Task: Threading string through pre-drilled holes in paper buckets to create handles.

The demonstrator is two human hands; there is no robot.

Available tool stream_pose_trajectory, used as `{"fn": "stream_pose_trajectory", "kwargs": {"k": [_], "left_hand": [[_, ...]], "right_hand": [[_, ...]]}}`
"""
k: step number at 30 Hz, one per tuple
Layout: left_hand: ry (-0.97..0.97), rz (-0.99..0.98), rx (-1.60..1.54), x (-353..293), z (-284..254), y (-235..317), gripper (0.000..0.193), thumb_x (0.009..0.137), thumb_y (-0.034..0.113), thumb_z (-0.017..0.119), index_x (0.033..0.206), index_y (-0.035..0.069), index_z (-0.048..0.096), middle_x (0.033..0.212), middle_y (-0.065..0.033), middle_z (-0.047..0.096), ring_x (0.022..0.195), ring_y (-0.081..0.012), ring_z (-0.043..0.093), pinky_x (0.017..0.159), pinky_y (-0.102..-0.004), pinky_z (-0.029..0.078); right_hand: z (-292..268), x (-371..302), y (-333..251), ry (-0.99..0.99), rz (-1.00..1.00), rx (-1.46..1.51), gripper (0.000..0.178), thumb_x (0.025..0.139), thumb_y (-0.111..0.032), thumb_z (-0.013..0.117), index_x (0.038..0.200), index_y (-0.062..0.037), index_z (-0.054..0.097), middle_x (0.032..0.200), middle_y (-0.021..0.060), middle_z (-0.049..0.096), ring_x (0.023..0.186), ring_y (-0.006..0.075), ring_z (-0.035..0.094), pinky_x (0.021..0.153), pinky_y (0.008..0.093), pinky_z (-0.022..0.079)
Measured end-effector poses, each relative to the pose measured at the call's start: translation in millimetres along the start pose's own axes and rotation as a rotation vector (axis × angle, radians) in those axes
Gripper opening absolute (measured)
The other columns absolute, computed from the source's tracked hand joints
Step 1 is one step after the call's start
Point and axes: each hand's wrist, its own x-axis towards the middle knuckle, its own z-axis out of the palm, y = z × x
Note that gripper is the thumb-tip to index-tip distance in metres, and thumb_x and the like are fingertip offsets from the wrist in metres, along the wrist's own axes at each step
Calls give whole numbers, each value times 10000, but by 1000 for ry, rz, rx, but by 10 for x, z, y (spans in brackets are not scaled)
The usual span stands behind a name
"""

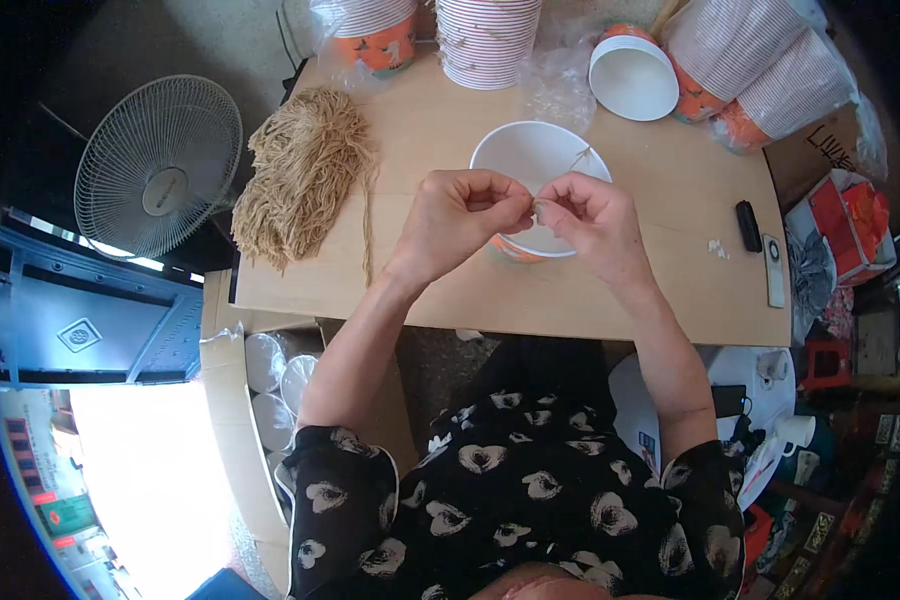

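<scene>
Over a white-lined paper bucket (525,145) with an orange outside, my two hands meet, fingertips almost touching. My left hand (458,222) is closed in a pinch, thumb against forefinger. Opposite it, my right hand (602,225) pinches the same way. Whatever lies between the fingertips is too small to make out. A short tan strand (581,157) shows just above my right fingers, against the bucket's inside; I cannot tell whether it is held. Left of my hands lies a heap of tan twine (305,165), with one long strand (369,225) trailing toward the table's front edge.
Stacked paper buckets (486,40) stand along the table's back, some in clear plastic. One bucket (634,80) lies tipped toward me. A black object (748,226) and a pale remote (773,270) sit at the right edge. A fan (160,165) stands left, above an open carton (232,420).
</scene>
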Motion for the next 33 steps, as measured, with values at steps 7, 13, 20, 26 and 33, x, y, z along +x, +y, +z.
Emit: {"fn": "stream_pose_trajectory", "kwargs": {"k": [7, 13, 20, 26, 33], "left_hand": [[-70, -74, -124, -20, -8, 17, 228, 928, 59, 711, 1100, -89, 684, 988, -134, 738, 924, -179, 725, 857, -278, 593], [-63, 10, -71, -31, 45, 2, 188, 899, 21, 728, 1056, -78, 692, 996, -137, 740, 928, -190, 730, 854, -278, 591], [-8, 1, -131, -38, 40, -30, 114, 883, 0, 719, 978, -63, 720, 927, -114, 744, 879, -164, 729, 804, -268, 599], [-72, -78, -247, -30, -1, -55, 163, 929, 57, 694, 1032, -69, 701, 949, -114, 734, 860, -162, 724, 814, -267, 597], [-90, -52, -190, -22, 9, -63, 152, 946, 49, 670, 1055, -57, 679, 976, -107, 721, 891, -161, 720, 823, -260, 592]], "right_hand": [[-82, 2, 57, -16, 14, 28, 67, 914, -39, 673, 934, 23, 688, 810, 19, 683, 719, 53, 609, 638, 208, 477], [-87, 15, 88, -1, 12, 20, 67, 909, -36, 677, 911, 29, 696, 783, 32, 694, 702, 57, 620, 602, 215, 474], [-64, -16, 18, 4, 52, 53, 108, 918, -62, 681, 942, 37, 720, 805, 48, 718, 700, 71, 628, 612, 222, 475], [-133, 11, -30, 61, -19, 49, 140, 938, -60, 651, 1026, 33, 711, 869, 65, 722, 773, 78, 638, 670, 236, 494], [-77, 13, 64, -34, -7, -72, 141, 952, -2, 625, 1086, 29, 653, 974, 33, 680, 899, 81, 637, 815, 243, 520]]}}
